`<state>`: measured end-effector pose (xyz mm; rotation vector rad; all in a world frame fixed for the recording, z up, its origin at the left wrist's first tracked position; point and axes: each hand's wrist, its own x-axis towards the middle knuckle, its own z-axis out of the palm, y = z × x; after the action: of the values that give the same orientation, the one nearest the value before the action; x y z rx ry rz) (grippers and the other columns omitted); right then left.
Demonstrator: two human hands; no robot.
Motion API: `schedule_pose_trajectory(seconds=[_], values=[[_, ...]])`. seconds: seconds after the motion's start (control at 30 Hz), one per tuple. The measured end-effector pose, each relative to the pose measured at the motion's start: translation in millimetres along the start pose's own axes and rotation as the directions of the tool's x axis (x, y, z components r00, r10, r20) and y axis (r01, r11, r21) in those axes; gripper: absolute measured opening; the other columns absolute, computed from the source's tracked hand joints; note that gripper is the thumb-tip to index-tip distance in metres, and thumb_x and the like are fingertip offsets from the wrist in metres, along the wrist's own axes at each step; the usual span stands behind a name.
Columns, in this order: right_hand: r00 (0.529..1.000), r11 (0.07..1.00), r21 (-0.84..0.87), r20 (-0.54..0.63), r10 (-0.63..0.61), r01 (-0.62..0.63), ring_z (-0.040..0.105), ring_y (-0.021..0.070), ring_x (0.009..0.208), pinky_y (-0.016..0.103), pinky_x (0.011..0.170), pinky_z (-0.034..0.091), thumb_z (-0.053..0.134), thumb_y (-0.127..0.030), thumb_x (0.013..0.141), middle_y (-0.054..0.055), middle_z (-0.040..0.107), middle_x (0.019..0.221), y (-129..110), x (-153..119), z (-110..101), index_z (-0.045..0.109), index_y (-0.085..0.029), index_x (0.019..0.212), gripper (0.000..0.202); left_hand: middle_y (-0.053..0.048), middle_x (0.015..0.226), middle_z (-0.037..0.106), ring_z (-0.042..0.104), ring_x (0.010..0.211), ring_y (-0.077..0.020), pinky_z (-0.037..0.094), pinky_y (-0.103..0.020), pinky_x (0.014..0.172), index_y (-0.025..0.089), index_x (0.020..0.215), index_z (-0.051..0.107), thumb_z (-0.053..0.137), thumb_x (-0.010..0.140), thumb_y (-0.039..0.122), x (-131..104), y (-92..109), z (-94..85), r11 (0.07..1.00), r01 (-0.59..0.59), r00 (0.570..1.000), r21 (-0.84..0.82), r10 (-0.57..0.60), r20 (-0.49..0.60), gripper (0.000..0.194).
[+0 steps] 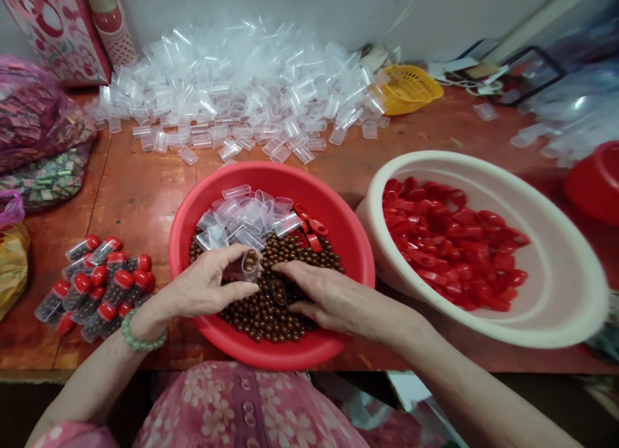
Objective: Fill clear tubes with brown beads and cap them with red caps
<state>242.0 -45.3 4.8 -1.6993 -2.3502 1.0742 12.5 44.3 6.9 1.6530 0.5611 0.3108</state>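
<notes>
My left hand, with a green bead bracelet at the wrist, pinches a clear plastic container over the red basin. Brown balls show in that container's open mouth. My right hand reaches into the brown balls and grips a second clear container, its mouth among the balls; part of it is hidden by the fingers. Toward the basin's back lie loose clear containers and a few red caps.
A white basin of red caps stands at right. Red-capped filled containers lie at left. Clear containers are heaped along the wall beside a yellow basket. Plastic bags sit at far left.
</notes>
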Motion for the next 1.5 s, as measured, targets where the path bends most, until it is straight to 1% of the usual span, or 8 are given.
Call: schedule_pose_trajectory(seconds=[0.27, 0.6, 0.73, 0.83, 0.97, 1.07, 1.23, 1.5], values=[[0.915, 0.965, 0.093, -0.35, -0.2, 0.246, 0.065, 0.0167, 0.091, 0.029, 0.082, 0.051, 0.049, -0.017, 0.093, 0.006, 0.068, 0.1, -31.1, 11.2, -40.3, 0.058, -0.02, 0.111, 0.021, -0.011, 0.114, 0.063, 0.059, 0.103, -0.0183, 0.049, -0.034, 0.092, 0.015, 0.126, 0.054, 0.055, 0.091, 0.036, -1.0, -3.0, -1.5, 0.946, 0.159, 0.976, -0.283, -0.106, 0.191, 0.041], [0.9, 0.916, 0.176, -0.324, -0.292, 0.361, 0.06, 0.0131, 0.077, 0.025, 0.073, 0.047, 0.057, -0.019, 0.089, 0.003, 0.065, 0.085, -29.6, 37.0, -36.9, 0.058, -0.019, 0.088, 0.002, -0.008, 0.1, 0.065, 0.063, 0.092, -0.0139, 0.05, -0.029, 0.089, 0.014, 0.109, 0.059, 0.069, 0.082, 0.039, 0.7, -10.8, -3.8, 0.796, 0.241, 0.965, -0.555, -0.135, 0.225, 0.038], [0.931, 0.923, 0.261, -0.304, -0.2, 0.283, 0.056, 0.0119, 0.068, 0.023, 0.065, 0.046, 0.058, -0.024, 0.088, 0.0, 0.06, 0.074, -26.9, 31.3, -36.9, 0.054, -0.019, 0.079, 0.011, -0.007, 0.096, 0.066, 0.065, 0.092, -0.0136, 0.051, -0.027, 0.087, 0.012, 0.101, 0.059, 0.072, 0.08, 0.031, 2.1, -9.6, -3.5, 0.714, 0.266, 0.964, -0.648, -0.185, 0.192, 0.032], [0.959, 0.945, 0.276, -0.267, -0.097, 0.173, 0.061, 0.0155, 0.078, 0.026, 0.071, 0.049, 0.06, -0.03, 0.088, 0.003, 0.065, 0.086, -17.2, 24.4, -38.4, 0.057, -0.02, 0.093, 0.011, -0.008, 0.097, 0.068, 0.067, 0.092, -0.0159, 0.053, -0.028, 0.086, 0.013, 0.102, 0.059, 0.074, 0.074, 0.019, 2.9, -6.7, -4.3, 0.648, 0.264, 0.963, -0.714, -0.22, 0.156, 0.032], [0.957, 0.994, -0.086, -0.287, 0.044, -0.072, 0.061, 0.0238, 0.094, 0.039, 0.086, 0.049, 0.055, -0.029, 0.089, 0.011, 0.066, 0.102, 10.9, 24.9, -33.9, 0.06, -0.019, 0.109, 0.023, -0.009, 0.099, 0.071, 0.069, 0.096, -0.0179, 0.052, -0.031, 0.091, 0.013, 0.105, 0.06, 0.066, 0.065, 0.003, 3.4, -0.7, -7.1, 0.594, 0.249, 0.965, -0.765, -0.221, 0.143, 0.042], [0.952, 0.895, -0.378, -0.275, 0.134, -0.236, 0.06, 0.0275, 0.095, 0.041, 0.084, 0.048, 0.054, -0.022, 0.086, 0.014, 0.065, 0.1, 29.6, 35.4, -24.5, 0.061, -0.015, 0.11, 0.026, -0.01, 0.103, 0.071, 0.068, 0.101, -0.0202, 0.052, -0.034, 0.094, 0.014, 0.107, 0.059, 0.061, 0.061, 0.001, 2.8, 1.1, -9.1, 0.573, 0.232, 0.971, -0.786, -0.186, 0.151, 0.048], [0.963, 0.809, -0.523, -0.17, 0.211, -0.269, 0.063, 0.0222, 0.081, 0.032, 0.071, 0.046, 0.049, -0.019, 0.087, 0.012, 0.065, 0.098, 34.8, 49.2, -14.5, 0.064, -0.015, 0.107, 0.025, -0.011, 0.108, 0.071, 0.067, 0.108, -0.0236, 0.047, -0.04, 0.101, 0.015, 0.11, 0.059, 0.056, 0.056, 0.0, -0.5, -2.8, -10.6, 0.553, 0.211, 0.977, -0.806, -0.113, 0.179, 0.056], [0.95, 0.837, -0.457, -0.224, 0.219, -0.301, 0.065, 0.0256, 0.088, 0.033, 0.072, 0.048, 0.048, -0.023, 0.089, 0.013, 0.067, 0.099, 37.6, 41.3, -11.4, 0.06, -0.014, 0.113, 0.029, -0.011, 0.105, 0.071, 0.068, 0.102, -0.0213, 0.05, -0.034, 0.094, 0.013, 0.109, 0.061, 0.065, 0.066, 0.005, -0.6, -5.2, -11.7, 0.522, 0.193, 0.981, -0.831, -0.091, 0.17, 0.044]])
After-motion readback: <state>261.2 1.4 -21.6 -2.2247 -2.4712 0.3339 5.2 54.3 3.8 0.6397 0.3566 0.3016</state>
